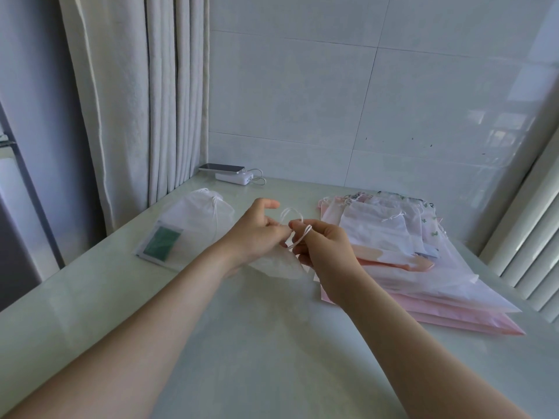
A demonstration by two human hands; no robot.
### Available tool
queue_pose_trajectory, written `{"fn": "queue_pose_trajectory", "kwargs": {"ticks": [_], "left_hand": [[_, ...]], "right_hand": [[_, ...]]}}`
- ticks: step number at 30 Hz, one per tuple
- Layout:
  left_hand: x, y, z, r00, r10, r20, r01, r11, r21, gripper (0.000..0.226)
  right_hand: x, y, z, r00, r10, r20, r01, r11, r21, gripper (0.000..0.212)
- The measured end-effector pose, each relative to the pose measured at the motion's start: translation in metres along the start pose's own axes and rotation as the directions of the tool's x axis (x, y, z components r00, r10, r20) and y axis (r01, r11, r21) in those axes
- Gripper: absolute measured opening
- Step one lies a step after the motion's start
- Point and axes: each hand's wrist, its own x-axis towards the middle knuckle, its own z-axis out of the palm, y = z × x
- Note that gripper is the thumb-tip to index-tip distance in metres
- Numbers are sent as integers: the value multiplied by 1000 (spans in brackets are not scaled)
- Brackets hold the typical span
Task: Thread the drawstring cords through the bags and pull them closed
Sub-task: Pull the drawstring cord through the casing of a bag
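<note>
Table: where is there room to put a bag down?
Free: the near table in front of the person, and the far strip between the power bank and the stack of bags. Crowded: right under that stack, left by the white drawstring bag.

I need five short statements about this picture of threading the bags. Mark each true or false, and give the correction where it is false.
1. The right hand grips a white cord. True.
2. The left hand lies flat on the table, far from the other hand. False: it is raised close to the right hand and holds the translucent bag.
3. The stack of bags lies to the left of the hands. False: it lies to their right.
4. A phone rests on a white power bank near the curtain. True.
5. The green packet lies on the stack. False: it lies at the left, by a single white bag.
</note>
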Motion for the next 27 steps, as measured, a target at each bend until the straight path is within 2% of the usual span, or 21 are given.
{"fn": "queue_pose_trajectory", "kwargs": {"ticks": [5, 7, 10, 12, 15, 18, 21, 23, 27], "left_hand": [[-1, -5, 2, 1000, -5, -14, 6, 997, 75, 57], [0, -5, 2, 999, -18, -38, 22, 995, 102, 41], [1, -4, 0, 1000, -23, -4, 23, 997, 77, 10], [0, 1, -1, 998, -48, 44, 46, 998, 36, 13], [-3, 8, -1, 993, -73, 94, 76, 997, -31, 20], [-1, 11, -2, 991, -117, 66, 124, 984, -127, 20], [2, 9, -4, 987, -158, 32, 161, 978, -129, 19], [2, 7, -5, 987, -158, 33, 161, 983, -89, 21], [-5, 9, -6, 988, -91, 127, 82, 994, 73, 23]], "right_hand": [[3, -5, -2, 992, -6, -124, 23, 990, 137, 23], [4, -8, -5, 984, -3, -179, 35, 983, 178, 18], [6, -9, -10, 966, -1, -259, 38, 990, 139, 17], [6, -8, -14, 953, 8, -302, 15, 997, 74, 19], [8, -5, -21, 945, -26, -326, -13, 993, -117, 19], [6, -5, -22, 942, -57, -332, -30, 967, -253, 17], [4, -9, -20, 927, -79, -368, -25, 962, -271, 17], [3, -12, -19, 900, -131, -415, 12, 961, -276, 25], [-1, -22, -17, 890, -205, -408, 137, 972, -189, 25]]}}
